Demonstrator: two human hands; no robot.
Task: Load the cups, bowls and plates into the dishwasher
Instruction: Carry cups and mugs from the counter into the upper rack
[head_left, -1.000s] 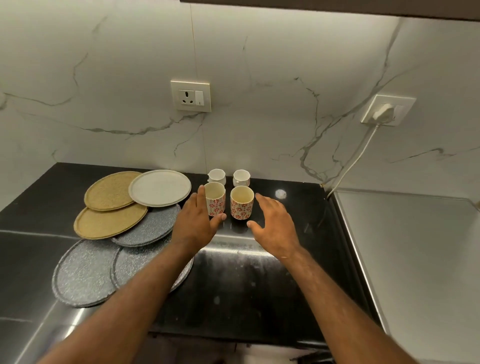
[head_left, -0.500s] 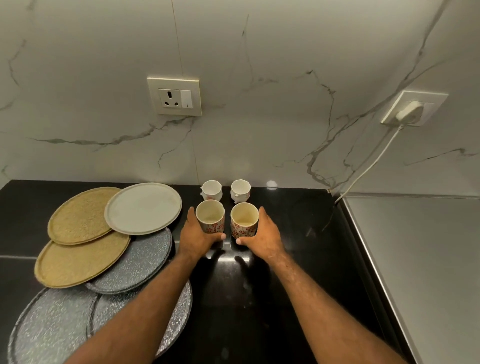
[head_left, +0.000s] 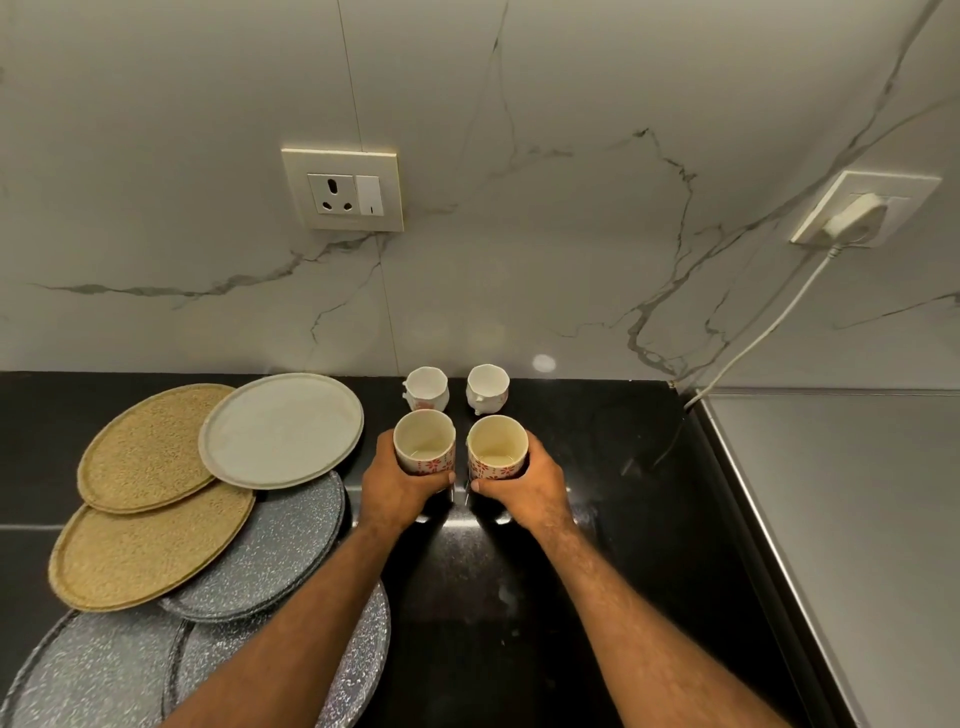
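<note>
Tabletop (head_left: 597, 545): glossy black, carrying overlapping plates (head_left: 280, 428).
Wall (head_left: 519, 156): veined white marble.
Left hand (head_left: 397, 486): fingers gripping left cup (head_left: 424, 441).
Right hand (head_left: 524, 486): fingers gripping right cup (head_left: 497, 448).

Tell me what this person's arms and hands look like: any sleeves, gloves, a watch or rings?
Both are bare. The left hand and right hand wear no gloves, and no ring shows on the visible parts of the fingers. The left forearm and right forearm show no sleeve, watch or bracelet up to the frame's edge. Both forearms have fine hair.
</note>
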